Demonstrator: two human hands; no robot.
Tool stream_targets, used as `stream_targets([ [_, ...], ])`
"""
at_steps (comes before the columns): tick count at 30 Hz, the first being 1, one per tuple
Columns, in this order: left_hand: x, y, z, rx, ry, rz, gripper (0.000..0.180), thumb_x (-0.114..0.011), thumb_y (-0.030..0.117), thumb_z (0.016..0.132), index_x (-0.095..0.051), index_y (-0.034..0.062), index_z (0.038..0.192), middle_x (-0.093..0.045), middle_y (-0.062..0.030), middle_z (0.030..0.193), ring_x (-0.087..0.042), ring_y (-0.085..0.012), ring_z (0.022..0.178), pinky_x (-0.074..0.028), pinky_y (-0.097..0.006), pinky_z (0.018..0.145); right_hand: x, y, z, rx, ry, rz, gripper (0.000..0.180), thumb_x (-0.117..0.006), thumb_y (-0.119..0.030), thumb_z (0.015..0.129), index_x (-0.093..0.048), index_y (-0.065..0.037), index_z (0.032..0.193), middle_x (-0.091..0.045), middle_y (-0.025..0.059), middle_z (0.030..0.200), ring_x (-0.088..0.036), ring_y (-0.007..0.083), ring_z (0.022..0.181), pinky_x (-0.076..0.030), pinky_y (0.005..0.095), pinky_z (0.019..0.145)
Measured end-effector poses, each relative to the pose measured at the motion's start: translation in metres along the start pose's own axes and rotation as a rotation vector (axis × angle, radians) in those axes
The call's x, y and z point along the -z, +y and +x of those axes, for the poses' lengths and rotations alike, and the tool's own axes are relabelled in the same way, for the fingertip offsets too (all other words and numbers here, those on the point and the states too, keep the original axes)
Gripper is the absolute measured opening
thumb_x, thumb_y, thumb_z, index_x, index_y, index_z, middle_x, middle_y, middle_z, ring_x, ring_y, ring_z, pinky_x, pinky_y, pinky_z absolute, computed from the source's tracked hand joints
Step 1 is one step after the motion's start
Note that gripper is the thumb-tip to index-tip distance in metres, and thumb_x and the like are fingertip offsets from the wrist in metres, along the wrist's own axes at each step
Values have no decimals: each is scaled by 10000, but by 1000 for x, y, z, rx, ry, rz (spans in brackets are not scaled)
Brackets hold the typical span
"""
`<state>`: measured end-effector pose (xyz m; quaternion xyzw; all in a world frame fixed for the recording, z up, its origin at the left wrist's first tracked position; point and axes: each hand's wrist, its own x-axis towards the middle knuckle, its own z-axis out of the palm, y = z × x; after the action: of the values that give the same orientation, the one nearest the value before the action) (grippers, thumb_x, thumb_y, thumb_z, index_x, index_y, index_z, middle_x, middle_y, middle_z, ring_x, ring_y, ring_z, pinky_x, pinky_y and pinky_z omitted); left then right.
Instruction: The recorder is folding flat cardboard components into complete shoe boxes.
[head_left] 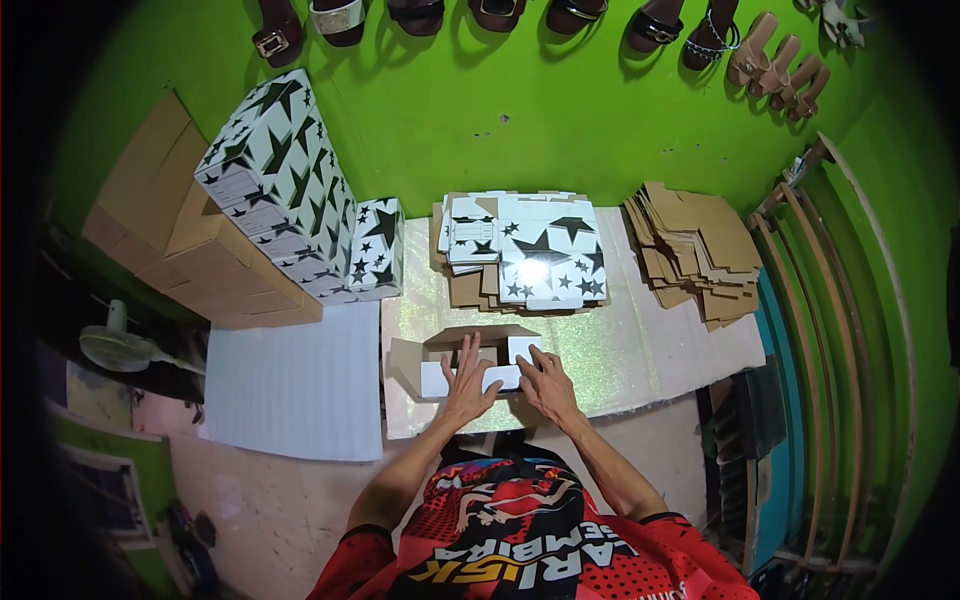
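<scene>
A partly folded cardboard box, white outside and brown inside, lies at the table's near edge with its top uncovered. One brown flap sticks out at its left end, and a long flap stands along its far side. My left hand reaches over the near wall, fingers extended into the box and thumb against the white wall, holding it. At the right end, my right hand grips the white side panel with bent fingers. Part of the near wall is hidden by my hands.
Behind the box sits a stack of flat star-printed cartons; brown cardboard sheets are piled to its right. Finished star-printed boxes stand at left beside large brown cartons. White foam sheets lie near a fan. Sandals hang above.
</scene>
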<state>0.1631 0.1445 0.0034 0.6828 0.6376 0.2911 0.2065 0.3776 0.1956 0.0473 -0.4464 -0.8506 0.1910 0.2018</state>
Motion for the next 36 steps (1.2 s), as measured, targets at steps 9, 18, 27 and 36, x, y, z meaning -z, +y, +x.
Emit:
stream_targets([
  [9, 2, -1, 6, -39, 10, -19, 367, -779, 329, 912, -669, 75, 1153, -151, -146, 1776, -71, -378, 1643, 52, -779, 1175, 6, 9, -1, 65, -84, -19, 447, -697, -273, 941, -678, -127, 1364, -561, 166, 1462, -533, 393, 1294, -553, 469, 1024],
  [18, 23, 6, -13, 43, 280, 56, 451, -777, 274, 925, -681, 91, 1326, -310, -152, 1720, -228, -363, 1610, -48, -686, 1251, 6, 11, 1, 163, -78, -89, 870, -818, -603, 792, -563, -137, 1479, -495, 166, 1526, -454, 399, 1415, -378, 543, 1177],
  [27, 53, -63, -63, 641, 606, -380, 906, -714, 347, 990, -212, 30, 1675, -275, -233, 1707, -202, -398, 1591, -122, -519, 1286, -26, -10, 22, 143, -95, -191, 1107, -742, -784, 770, -362, -245, 1659, -182, 139, 1762, -144, 412, 1619, -106, 734, 1237],
  [36, 71, -44, -45, 177, 145, 20, 597, -686, 337, 988, -555, 208, 1556, -241, -124, 1758, -99, -396, 1634, 22, -732, 1216, -36, -4, 34, 23, -101, -96, 1056, -671, -783, 839, -340, -221, 1670, -168, 140, 1767, -187, 436, 1601, -174, 694, 1241],
])
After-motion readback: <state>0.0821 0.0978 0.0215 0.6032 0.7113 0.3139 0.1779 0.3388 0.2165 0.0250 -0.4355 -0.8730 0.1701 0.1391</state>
